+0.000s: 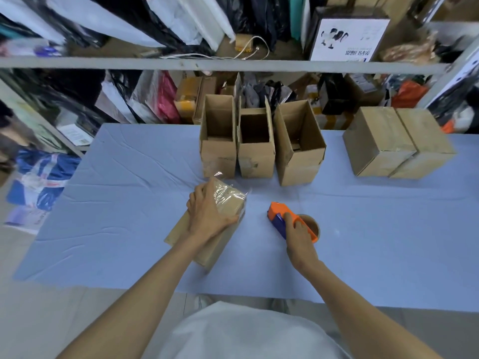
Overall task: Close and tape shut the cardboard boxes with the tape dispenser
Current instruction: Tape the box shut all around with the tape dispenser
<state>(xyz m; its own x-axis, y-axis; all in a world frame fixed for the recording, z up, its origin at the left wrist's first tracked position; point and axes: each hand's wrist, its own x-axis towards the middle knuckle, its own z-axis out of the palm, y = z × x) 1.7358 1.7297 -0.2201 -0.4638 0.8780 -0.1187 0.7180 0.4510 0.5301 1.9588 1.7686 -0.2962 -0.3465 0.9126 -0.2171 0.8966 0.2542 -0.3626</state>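
Left fingers [193,202] curled round box [217,250] on surface [124,203], right fingers [298,225] gripping dispenser [278,216] just right of box, three open boxes [256,154] behind

On my feed, a plain off-white shirt [246,332] fills the bottom edge; 2 bare forearms, bare left hand [207,216] and right hand [298,234].

Blue tablecloth [129,203] — behind it, a shelf rack [155,64] crammed with bags [166,99].
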